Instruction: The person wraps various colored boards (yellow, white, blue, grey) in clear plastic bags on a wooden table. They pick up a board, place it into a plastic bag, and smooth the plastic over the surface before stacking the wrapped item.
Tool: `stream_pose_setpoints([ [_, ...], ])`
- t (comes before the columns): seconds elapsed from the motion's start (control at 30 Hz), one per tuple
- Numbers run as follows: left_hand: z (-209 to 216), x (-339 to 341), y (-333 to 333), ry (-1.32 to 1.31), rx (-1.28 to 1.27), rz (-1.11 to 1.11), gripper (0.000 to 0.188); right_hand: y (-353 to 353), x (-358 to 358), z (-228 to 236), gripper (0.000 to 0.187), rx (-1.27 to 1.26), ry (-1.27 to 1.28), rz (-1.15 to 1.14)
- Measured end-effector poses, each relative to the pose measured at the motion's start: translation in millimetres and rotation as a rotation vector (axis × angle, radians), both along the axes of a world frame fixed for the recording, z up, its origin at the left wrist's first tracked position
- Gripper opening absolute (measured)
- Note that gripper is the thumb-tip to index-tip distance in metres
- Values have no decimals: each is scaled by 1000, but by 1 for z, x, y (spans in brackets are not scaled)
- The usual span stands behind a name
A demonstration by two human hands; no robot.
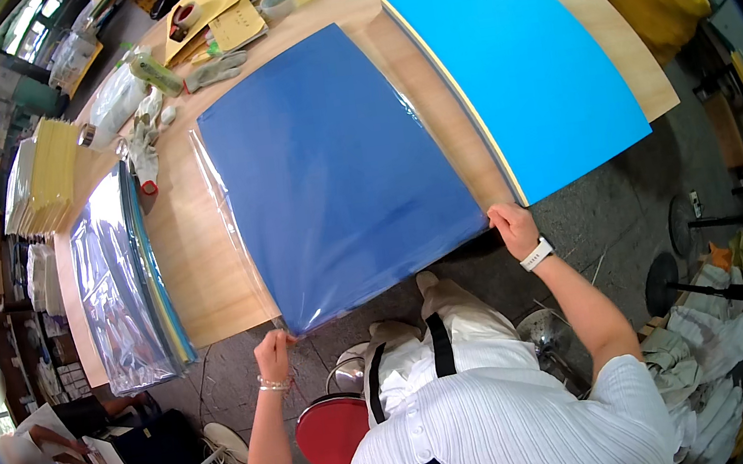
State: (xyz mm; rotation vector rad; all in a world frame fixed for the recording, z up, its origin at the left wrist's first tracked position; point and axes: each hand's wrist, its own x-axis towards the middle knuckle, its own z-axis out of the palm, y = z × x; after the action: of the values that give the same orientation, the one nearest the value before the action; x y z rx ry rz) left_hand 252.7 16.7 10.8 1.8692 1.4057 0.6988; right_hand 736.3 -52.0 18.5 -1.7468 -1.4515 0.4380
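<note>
Head view, the only 1: the left hand pinches the near corner of the clear bag wrapped round the dark blue sheets. The right hand presses fingers together on the other near corner, both right at the table edge. Risk-wise, that thin film looks easy to tear if either pinch tugs sideways, and the overhanging stack could slide off toward her. The light blue stack sits just past the right fingers.

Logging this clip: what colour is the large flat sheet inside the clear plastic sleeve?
Dark blue sheet in clear plastic sleeve; head view shows it best.
</note>
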Motion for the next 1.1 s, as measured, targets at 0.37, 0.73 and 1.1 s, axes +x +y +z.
stream_pose_setpoints([
  [0.37, -70, 35, 7, -571, -400, 934, 25, 29, -19, -8, 18, -498, -241, -359],
  [0.73, -25, 89, -10, 205, 227, 411, 62, 33, -149, 29, 45, -49, -361, 670],
  [1.1, 80, 75, 14, -1082, -610, 685, 26, 58, -29, -12, 38, -130, -153, -52],
])
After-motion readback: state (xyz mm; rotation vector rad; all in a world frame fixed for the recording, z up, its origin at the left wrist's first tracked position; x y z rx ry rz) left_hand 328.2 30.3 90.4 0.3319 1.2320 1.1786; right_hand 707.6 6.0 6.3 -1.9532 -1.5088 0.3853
